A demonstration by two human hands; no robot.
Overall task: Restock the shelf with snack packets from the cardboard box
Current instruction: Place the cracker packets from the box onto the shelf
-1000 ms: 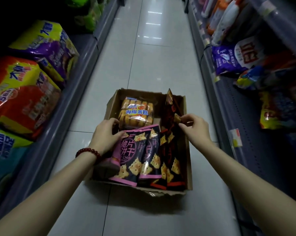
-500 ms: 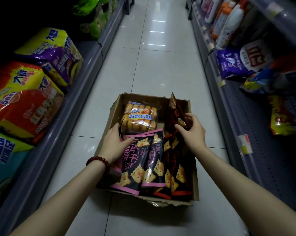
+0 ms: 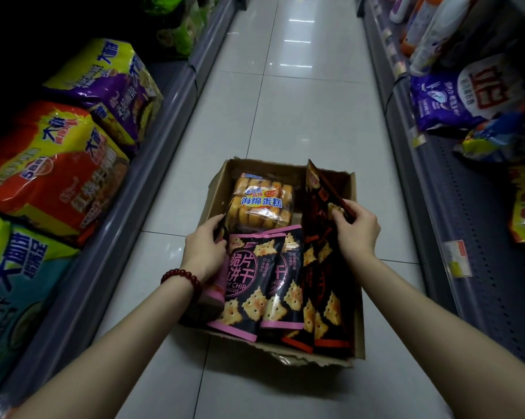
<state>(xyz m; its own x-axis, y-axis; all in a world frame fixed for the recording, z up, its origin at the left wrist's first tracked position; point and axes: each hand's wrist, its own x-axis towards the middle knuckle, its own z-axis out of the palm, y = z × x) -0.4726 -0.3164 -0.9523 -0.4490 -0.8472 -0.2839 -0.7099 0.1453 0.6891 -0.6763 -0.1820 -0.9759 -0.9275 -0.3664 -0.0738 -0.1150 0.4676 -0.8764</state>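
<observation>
An open cardboard box (image 3: 358,322) sits on the aisle floor. It holds black-and-pink cracker packets (image 3: 249,285), black-and-red cracker packets (image 3: 324,285) and a clear pack of sponge cakes (image 3: 262,202) at the back. My left hand (image 3: 206,252), with a red bead bracelet, grips the top left edge of the pink packets. My right hand (image 3: 356,229) pinches the upper part of a black-and-red packet standing at the box's right side.
The left shelf (image 3: 152,164) carries big noodle multipacks (image 3: 52,173). On the right, a shelf (image 3: 454,225) has bare grey room near me, a purple bag (image 3: 460,95), yellow packets (image 3: 524,204) and bottles farther along. The tiled aisle (image 3: 294,101) stretches ahead.
The view has dropped closer to the box. My right hand shifted from the packet's top corner lower down onto it, and my left hand moved up along the pink packets' edge.
</observation>
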